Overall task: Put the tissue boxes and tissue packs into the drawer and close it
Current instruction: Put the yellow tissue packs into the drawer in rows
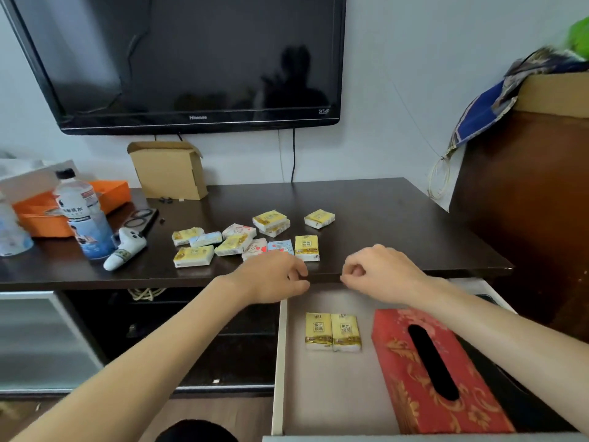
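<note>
Drawer (280, 362) pulled open at near right; red tissue box (439, 374) and two yellow tissue packs (333, 331) already lie inside. About a dozen tissue packs (242, 239) scattered on the dark surface (382, 218), near its front edge, within easy reach. Left hand (274, 279) and right hand (382, 272) hover over that edge, fingers loosely curled, holding nothing, likely poised for the next pick.

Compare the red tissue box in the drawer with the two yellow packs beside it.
The red tissue box is far bigger than the two yellow packs. It is a rigid box with a dark slot and gold pattern; the packs are soft wrapped. Both lie flat in the open drawer.
</note>
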Demonstrator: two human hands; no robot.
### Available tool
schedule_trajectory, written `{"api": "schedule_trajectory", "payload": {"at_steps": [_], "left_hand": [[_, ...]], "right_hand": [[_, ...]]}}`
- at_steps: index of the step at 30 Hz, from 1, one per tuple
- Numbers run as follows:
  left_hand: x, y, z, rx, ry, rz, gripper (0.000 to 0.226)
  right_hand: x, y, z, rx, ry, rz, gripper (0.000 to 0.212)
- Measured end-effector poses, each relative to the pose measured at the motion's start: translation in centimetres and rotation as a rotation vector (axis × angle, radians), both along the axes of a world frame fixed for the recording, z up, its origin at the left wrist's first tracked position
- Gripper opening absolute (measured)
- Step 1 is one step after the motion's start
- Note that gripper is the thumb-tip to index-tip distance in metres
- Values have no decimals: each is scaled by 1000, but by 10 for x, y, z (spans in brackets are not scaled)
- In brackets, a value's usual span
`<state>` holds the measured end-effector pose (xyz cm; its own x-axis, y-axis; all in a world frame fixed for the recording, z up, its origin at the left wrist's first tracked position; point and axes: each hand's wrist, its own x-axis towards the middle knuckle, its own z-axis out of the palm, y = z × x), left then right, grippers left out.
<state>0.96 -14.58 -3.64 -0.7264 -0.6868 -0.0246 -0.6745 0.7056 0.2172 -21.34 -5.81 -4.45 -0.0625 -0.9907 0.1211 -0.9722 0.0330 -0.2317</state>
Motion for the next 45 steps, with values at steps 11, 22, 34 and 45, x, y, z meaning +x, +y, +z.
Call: {"api": "schedule_trajectory", "payload": {"at_steps": [11, 22, 34, 45], "left_hand": [[2, -98, 32, -107, 145, 239, 33], [-26, -220, 13, -93, 21, 320, 61], [-28, -200, 11, 14, 331, 314, 66], [0, -67, -4, 295, 369, 179, 59]], "right_hand": [[-10, -110, 24, -13, -288, -180, 9], [-19, -203, 1, 77, -249, -54, 39], [0, -156, -12, 140, -97, 116, 95], [-27, -79, -12, 39, -281, 94, 70]]}}
